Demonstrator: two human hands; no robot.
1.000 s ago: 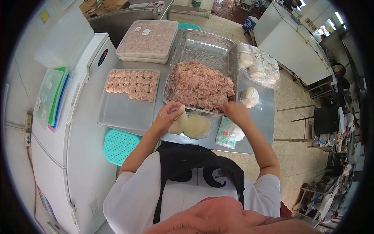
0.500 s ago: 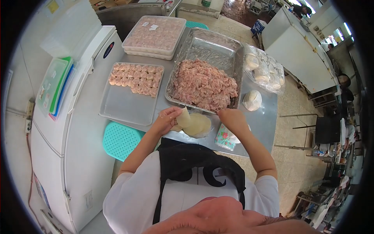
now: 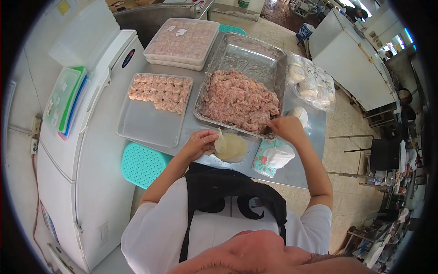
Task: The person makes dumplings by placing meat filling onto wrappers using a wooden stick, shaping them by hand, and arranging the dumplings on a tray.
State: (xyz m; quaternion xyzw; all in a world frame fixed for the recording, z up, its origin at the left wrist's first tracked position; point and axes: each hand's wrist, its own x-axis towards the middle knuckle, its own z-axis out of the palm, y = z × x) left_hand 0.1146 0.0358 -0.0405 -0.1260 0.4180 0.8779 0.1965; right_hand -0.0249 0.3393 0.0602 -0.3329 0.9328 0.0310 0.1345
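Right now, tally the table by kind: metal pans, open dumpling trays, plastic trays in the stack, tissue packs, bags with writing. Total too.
Metal pan: 1
Open dumpling tray: 1
Stacked plastic trays: 2 visible
Tissue pack: 1
Clear bag with writing: 1
Total: 6

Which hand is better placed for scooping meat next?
Probably the right hand: it is at the near corner of the tray, by the meat, while the left hand holds a thin wrapper.

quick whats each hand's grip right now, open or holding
Left hand: closed, holding a dough wrapper.
Right hand: by the ground meat; its grip cannot be told.
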